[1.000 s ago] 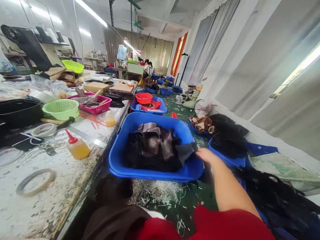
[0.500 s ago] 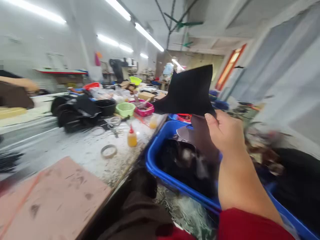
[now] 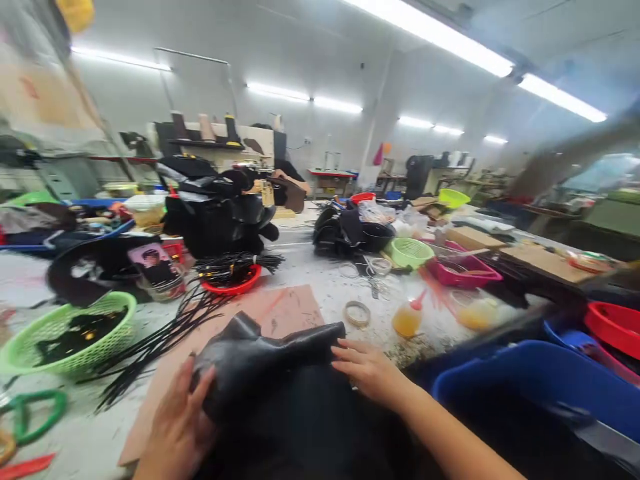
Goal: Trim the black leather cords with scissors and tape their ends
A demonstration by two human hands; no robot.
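Observation:
A large black leather-like piece [image 3: 300, 393] with a glossy, curled top edge lies in front of me, partly over a pink board [image 3: 295, 310]. My left hand [image 3: 180, 413] grips its left side, the thumb and fingers closed around the folded edge. At the opposite side, my right hand [image 3: 375, 377] touches the upper right edge with fingers stretched out and slightly apart. The right thumb is mostly hidden. The piece's lower part runs out of view.
Left are a green basket [image 3: 120, 327] of dark parts, black cords [image 3: 165, 333], and green-handled scissors [image 3: 43, 417]. A tape roll [image 3: 357, 313] and glue bottle [image 3: 407, 320] stand ahead. A blue tub [image 3: 540, 373] is at right; stacked black pieces [image 3: 215, 213] rise behind.
The view has swung left from the blue tub to the table. The black piece, held up by my right hand before, is now low in front of me. My left hand has come into view.

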